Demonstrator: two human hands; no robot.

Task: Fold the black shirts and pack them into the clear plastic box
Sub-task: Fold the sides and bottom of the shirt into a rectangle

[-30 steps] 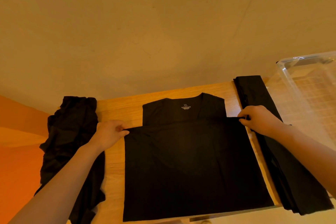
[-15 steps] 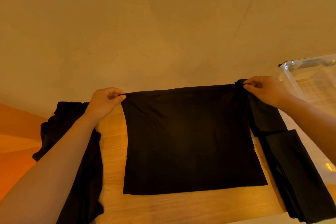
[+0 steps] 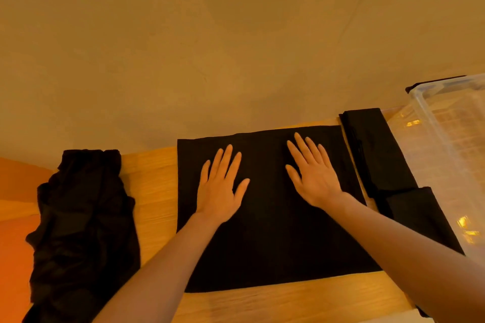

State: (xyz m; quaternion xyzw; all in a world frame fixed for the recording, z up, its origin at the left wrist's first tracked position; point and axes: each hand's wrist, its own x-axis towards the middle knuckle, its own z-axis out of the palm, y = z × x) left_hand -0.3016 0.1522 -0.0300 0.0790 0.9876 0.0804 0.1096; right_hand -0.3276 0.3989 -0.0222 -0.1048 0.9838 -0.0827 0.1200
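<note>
Flat on the pale wooden desk [image 3: 157, 191]: a folded black fabric shirt [image 3: 262, 244], a neat rectangle, its far edge at the desk's back edge by the beige wall [image 3: 236, 34]. Pressed palm-down on its far half, side by side and a little apart: left hand [image 3: 219, 186] and right hand [image 3: 313, 178]. Grip of each spread wide, fingers straight and fanned, nothing pinched, only flat contact with the cloth. Both forearms bare, reaching in from the near edge.

Just beside the shirt's right edge, a stack of folded black shirts [image 3: 378, 154], long and narrow, running from the back of the desk toward the near right corner, partly hidden by the right forearm. Right of that stack and touching it, a clear plastic box [image 3: 451, 154] with a dark-trimmed far rim, cropped by the frame; contents hard to tell through the glare.

On the desk's left end, well apart from the hands, a crumpled heap of unfolded black shirts [image 3: 84, 231], spilling over the near left edge above an orange surface [image 3: 13, 257].
</note>
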